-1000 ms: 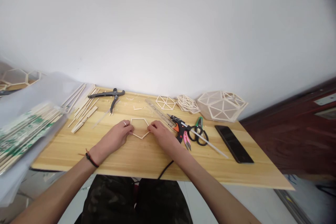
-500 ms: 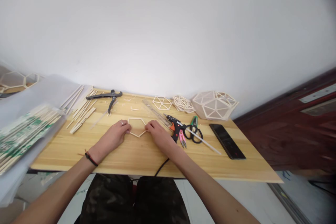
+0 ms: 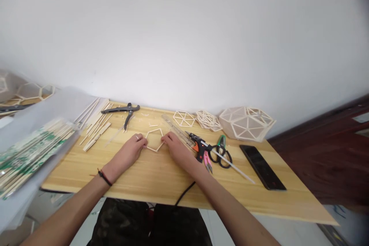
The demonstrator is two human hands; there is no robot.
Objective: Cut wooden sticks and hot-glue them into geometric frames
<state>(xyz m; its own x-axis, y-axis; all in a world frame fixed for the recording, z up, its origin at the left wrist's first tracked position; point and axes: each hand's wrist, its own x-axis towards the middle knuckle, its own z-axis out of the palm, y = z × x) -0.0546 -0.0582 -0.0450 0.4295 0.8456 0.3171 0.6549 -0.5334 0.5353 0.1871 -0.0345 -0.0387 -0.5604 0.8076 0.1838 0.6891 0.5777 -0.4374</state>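
Observation:
A small hexagonal frame of thin wooden sticks (image 3: 155, 129) lies flat on the wooden table between my hands. The fingers of my left hand (image 3: 135, 148) close on its left side. On its right side, my right hand (image 3: 173, 145) pinches the frame. My fingertips hide parts of those two sides. Just right of my right hand lies a black and orange glue gun (image 3: 200, 144) with a white glue stick (image 3: 236, 168) behind it. A clear ruler (image 3: 178, 131) is stretched out beyond my right fingers.
Loose sticks (image 3: 96, 127) and a black cutter (image 3: 127, 110) lie at the left, beside bagged chopsticks (image 3: 37, 153). Black-handled scissors (image 3: 221, 156), pink snips (image 3: 207, 162) and a phone (image 3: 261, 167) are on the right. Finished frames (image 3: 183, 119) and a stick polyhedron (image 3: 246, 123) stand along the wall.
The camera view has shifted, so the table appears farther right and slightly lower. The hexagon has turned a little between my hands, which stay on its two sides.

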